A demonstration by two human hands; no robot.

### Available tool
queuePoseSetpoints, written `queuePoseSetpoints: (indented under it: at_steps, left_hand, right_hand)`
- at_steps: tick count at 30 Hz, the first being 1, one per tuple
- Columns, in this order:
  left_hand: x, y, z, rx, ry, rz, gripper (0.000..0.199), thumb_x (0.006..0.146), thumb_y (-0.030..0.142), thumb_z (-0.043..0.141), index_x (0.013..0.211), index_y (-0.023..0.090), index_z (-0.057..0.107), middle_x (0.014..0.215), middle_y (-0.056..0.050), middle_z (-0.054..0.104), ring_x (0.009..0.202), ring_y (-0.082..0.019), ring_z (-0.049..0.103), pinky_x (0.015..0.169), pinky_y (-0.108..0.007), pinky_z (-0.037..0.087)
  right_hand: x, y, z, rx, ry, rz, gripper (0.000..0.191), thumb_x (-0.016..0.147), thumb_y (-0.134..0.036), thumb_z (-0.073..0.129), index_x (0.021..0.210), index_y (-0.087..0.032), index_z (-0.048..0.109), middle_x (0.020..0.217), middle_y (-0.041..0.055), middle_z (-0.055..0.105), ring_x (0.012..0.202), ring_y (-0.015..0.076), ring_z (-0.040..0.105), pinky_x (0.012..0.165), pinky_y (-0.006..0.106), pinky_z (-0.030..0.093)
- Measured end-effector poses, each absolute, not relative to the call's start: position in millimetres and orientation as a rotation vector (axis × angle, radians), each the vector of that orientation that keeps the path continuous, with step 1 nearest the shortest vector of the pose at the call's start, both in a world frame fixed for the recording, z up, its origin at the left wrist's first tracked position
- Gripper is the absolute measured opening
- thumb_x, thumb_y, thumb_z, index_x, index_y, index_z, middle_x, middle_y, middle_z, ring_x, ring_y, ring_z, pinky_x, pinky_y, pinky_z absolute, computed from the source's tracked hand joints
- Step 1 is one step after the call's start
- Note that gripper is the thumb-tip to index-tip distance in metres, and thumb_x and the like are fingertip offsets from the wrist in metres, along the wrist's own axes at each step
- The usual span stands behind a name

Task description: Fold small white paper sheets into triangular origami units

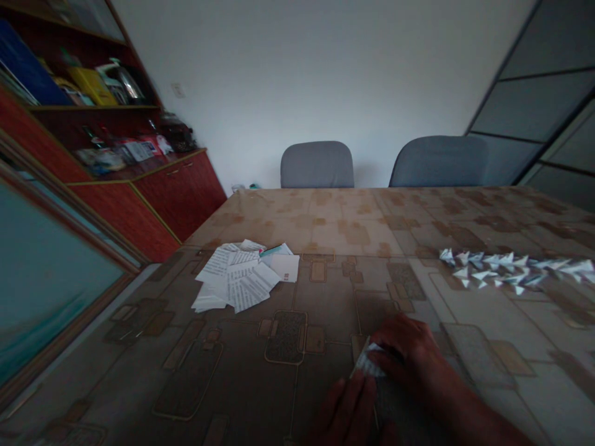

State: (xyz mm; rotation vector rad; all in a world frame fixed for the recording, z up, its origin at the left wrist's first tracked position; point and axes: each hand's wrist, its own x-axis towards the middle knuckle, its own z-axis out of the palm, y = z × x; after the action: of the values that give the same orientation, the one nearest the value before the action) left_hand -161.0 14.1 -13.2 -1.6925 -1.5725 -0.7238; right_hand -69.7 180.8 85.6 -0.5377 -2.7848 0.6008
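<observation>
"What have your hands got?"

"A small piece of printed paper (370, 365), flat on the table (253, 390) right under my fingers. My right hand (411, 350) is curled narrow over its far edge, thumb and fingers closed on it."

"And the left?"

"My left hand (346, 406) sits just nearer to me, fingers straight and side by side, their tips touching the paper's near edge. It's dark there and I can't see my left thumb clearly, so I can't tell if that hand grips it or only presses."

"What's that to the left?"

"Ahead and left of both hands, well apart from them, there's a loose, overlapping pile of paper slips (246, 279), most with lines of print."

"And on the other side?"

"Ahead and right of my right hand, folded paper pieces (515, 271) lie in rough rows, pointed and close together."

"Beyond that?"

"Past my hands, at the table's far side, two grey chairs (317, 165)."
</observation>
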Motion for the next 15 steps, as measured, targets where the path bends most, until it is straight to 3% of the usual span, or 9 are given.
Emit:
queuePoseSetpoints:
  at_steps: [4,8,11,15]
  left_hand:
    - [-161,14,-11,-1.728,-1.604,-0.679,0.035,0.094,0.034,0.056,0.127,0.021,0.056,0.117,-0.007,0.07,0.114,-0.021,0.062,0.107,-0.036,0.04]
    - [-166,11,-5,-1.778,-1.572,-0.675,0.046,0.092,0.036,0.059,0.136,0.028,0.048,0.117,-0.006,0.07,0.107,-0.023,0.065,0.097,-0.036,0.049]
    - [-173,8,5,-1.884,-1.588,-0.631,0.044,0.092,0.03,0.06,0.135,0.03,0.049,0.122,-0.005,0.068,0.11,-0.022,0.063,0.094,-0.036,0.051]
    - [-180,10,14,-1.976,-1.627,-0.627,0.043,0.092,0.031,0.06,0.134,0.033,0.049,0.12,-0.007,0.068,0.1,-0.023,0.068,0.083,-0.036,0.057]
  right_hand:
    - [-70,179,87,-0.537,-2.784,0.597,0.011,0.087,-0.017,0.063,0.077,-0.021,0.066,0.076,0.0026,0.066,0.077,0.022,0.059,0.074,0.036,0.039]
    - [-69,178,88,-0.547,-2.784,0.595,0.009,0.086,-0.018,0.064,0.078,-0.021,0.066,0.078,0.0025,0.066,0.079,0.0225,0.06,0.076,0.037,0.04]
    - [-68,178,88,-0.556,-2.778,0.584,0.007,0.084,-0.017,0.066,0.078,-0.022,0.065,0.08,0.002,0.067,0.081,0.0229,0.061,0.077,0.038,0.04]
    - [-68,178,86,-0.624,-2.715,0.566,0.015,0.077,-0.012,0.067,0.085,-0.022,0.061,0.075,-0.0005,0.063,0.074,0.0205,0.059,0.074,0.035,0.041]
